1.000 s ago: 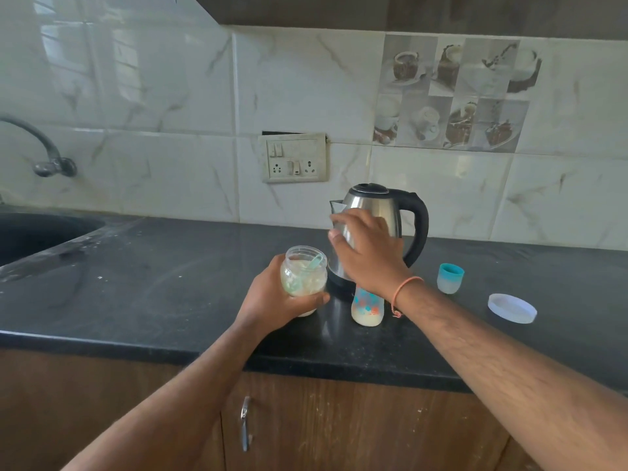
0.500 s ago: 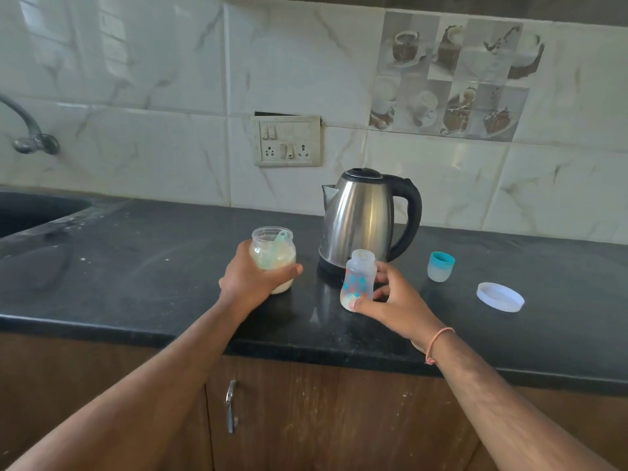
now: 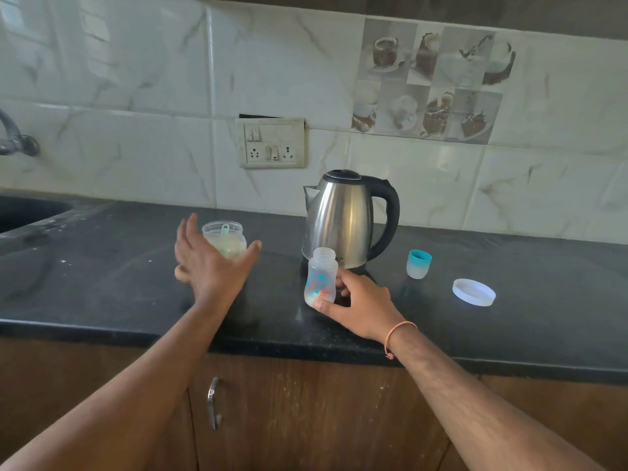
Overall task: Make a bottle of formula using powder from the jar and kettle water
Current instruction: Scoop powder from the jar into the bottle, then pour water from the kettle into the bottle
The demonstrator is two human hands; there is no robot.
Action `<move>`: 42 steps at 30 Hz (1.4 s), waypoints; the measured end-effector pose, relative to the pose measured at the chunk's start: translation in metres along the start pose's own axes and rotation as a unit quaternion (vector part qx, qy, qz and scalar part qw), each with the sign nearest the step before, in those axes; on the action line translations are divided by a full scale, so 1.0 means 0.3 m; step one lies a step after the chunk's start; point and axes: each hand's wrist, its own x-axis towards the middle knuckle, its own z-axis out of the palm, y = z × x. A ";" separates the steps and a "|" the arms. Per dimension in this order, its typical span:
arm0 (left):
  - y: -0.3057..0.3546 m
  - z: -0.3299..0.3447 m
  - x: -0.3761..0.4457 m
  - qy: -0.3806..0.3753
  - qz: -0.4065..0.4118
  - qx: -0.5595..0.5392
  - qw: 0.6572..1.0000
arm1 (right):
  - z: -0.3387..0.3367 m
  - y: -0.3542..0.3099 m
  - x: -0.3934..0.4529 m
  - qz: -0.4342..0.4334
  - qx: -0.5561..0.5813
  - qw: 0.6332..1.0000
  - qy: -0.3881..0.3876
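The right hand (image 3: 362,305) is wrapped round the small clear printed plastic bottle (image 3: 320,282) on the black desk (image 3: 112,277). The left hand (image 3: 210,266) is spread, fingers straight, before the open clear powder jar (image 3: 225,240).

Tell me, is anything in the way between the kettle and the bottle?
Nothing visible. The kettle stands right behind the open bottle, which the right hand holds by its base.

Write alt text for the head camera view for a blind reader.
The right hand grips an uncapped baby bottle standing before a steel kettle on a black counter. The left hand is spread open in front of an open powder jar.
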 end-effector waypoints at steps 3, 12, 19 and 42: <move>0.042 -0.009 -0.069 -0.012 0.220 -0.029 0.975 | -0.005 -0.017 0.001 -0.010 -0.012 1.000 0.000; 0.110 0.099 -0.170 -0.409 0.142 0.028 0.901 | -0.010 0.016 -0.003 -0.026 0.036 0.998 -0.038; 0.084 0.065 -0.100 -0.413 0.119 0.075 0.900 | -0.096 0.085 0.057 0.026 0.193 0.980 -0.031; 0.039 0.100 -0.078 -0.369 0.099 -0.046 0.923 | -0.316 0.146 0.444 0.187 0.326 0.889 0.261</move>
